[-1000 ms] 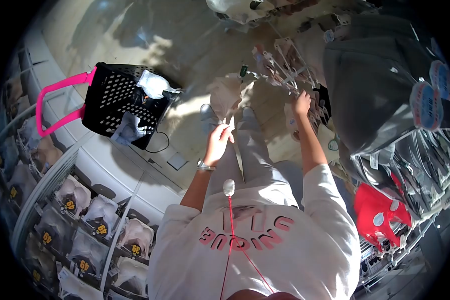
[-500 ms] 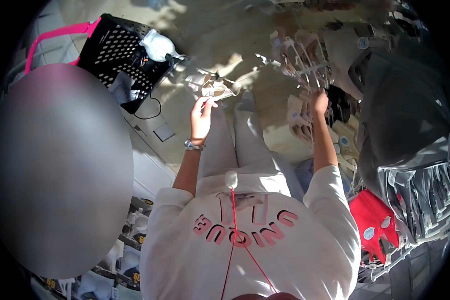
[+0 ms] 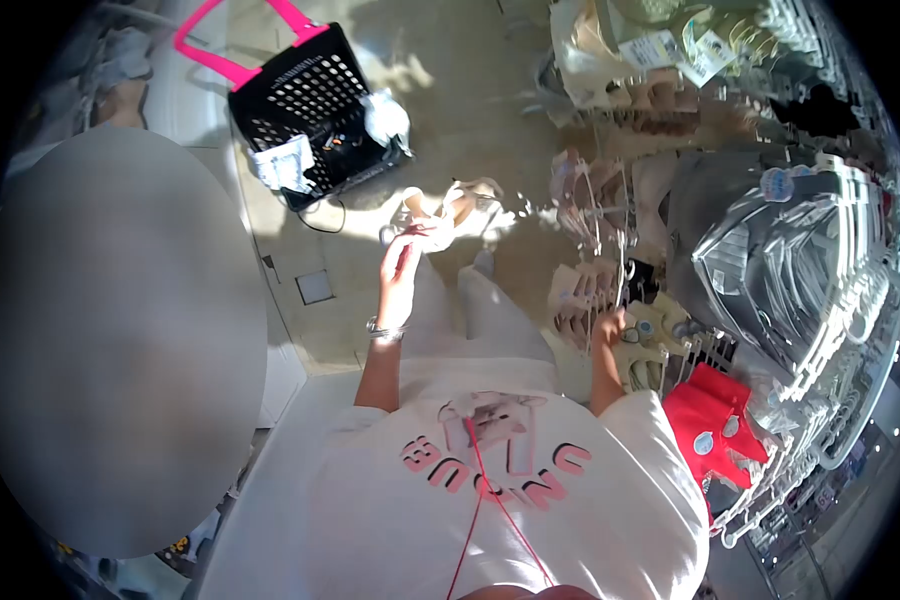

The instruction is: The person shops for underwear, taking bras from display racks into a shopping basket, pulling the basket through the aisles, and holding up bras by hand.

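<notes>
My left hand (image 3: 398, 275) is pinched on a beige bra (image 3: 453, 212), which hangs out over the floor in bright sunlight. A silver band circles that wrist. My right hand (image 3: 608, 328) is closed beside the display rack, its fingers curled; what lies inside them is too small to make out. Right beside it hang pale yellow bras (image 3: 658, 335) with round blue tags. Just above, beige bras (image 3: 582, 295) hang in a row on the rack.
A black perforated basket (image 3: 305, 95) with a pink handle stands on the floor, white items inside. Grey bras (image 3: 760, 260) on white hangers and a red garment (image 3: 712, 425) crowd the right. A large blurred grey oval (image 3: 120, 340) covers the left.
The view has shifted, so the basket and racks sit differently. My right hand has come down and closer to my body, beside the yellow bras. My left hand still holds the beige bra.
</notes>
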The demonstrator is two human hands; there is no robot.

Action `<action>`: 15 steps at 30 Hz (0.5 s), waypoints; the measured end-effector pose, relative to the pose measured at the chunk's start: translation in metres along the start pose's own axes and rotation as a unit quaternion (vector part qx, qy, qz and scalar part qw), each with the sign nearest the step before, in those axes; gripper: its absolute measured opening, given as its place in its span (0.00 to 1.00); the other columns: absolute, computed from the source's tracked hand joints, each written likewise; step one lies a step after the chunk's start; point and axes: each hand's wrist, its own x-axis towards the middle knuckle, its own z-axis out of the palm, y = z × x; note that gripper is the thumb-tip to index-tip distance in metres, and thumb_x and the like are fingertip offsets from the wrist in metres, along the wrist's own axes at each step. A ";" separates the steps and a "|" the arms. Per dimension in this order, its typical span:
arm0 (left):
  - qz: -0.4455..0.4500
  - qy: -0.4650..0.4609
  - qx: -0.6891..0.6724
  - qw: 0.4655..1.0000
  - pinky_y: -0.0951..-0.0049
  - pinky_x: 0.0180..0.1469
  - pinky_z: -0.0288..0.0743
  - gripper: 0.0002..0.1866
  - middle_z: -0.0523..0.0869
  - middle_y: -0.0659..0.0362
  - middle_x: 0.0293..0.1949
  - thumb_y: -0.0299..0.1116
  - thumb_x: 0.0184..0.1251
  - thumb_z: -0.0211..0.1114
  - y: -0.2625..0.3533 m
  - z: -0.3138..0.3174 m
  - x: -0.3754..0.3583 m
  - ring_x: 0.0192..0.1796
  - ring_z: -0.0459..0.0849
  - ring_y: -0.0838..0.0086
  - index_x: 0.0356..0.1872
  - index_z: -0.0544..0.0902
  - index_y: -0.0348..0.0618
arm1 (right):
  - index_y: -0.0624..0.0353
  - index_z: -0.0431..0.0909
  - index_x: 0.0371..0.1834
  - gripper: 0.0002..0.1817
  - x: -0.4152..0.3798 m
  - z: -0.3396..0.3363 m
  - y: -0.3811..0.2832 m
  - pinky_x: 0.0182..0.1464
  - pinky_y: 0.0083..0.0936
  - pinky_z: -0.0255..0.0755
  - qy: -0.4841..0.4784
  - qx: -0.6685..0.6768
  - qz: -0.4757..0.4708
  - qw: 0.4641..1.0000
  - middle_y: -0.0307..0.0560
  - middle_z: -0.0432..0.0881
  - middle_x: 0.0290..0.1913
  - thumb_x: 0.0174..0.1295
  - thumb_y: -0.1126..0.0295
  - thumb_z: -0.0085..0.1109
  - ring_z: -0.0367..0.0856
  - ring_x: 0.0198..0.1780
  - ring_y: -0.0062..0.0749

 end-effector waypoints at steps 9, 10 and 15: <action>0.127 -0.181 -0.165 0.961 0.76 0.53 0.74 0.25 0.76 0.60 0.53 0.21 0.68 0.55 0.077 -0.039 -0.009 0.55 0.74 0.76 0.66 0.65 0.41 | 0.63 0.77 0.42 0.10 -0.196 -0.032 0.020 0.34 0.27 0.71 -0.012 0.283 -0.305 0.909 0.41 0.78 0.27 0.59 0.78 0.49 0.74 0.29 0.27; 0.151 -0.171 -0.129 0.965 0.76 0.50 0.74 0.22 0.76 0.58 0.51 0.23 0.69 0.55 0.108 -0.049 -0.023 0.50 0.75 0.77 0.63 0.65 0.40 | 0.63 0.76 0.43 0.09 -0.230 -0.053 -0.004 0.33 0.24 0.70 -0.040 0.305 -0.327 0.893 0.40 0.75 0.26 0.62 0.77 0.49 0.72 0.29 0.24; 0.213 -0.078 -0.159 0.961 0.78 0.37 0.71 0.09 0.78 0.58 0.37 0.26 0.73 0.52 0.120 -0.098 -0.073 0.34 0.72 0.82 0.49 0.67 0.36 | 0.66 0.75 0.46 0.09 -0.347 -0.094 -0.100 0.31 0.19 0.66 -0.162 0.362 -0.489 0.777 0.39 0.71 0.25 0.70 0.74 0.46 0.67 0.28 0.20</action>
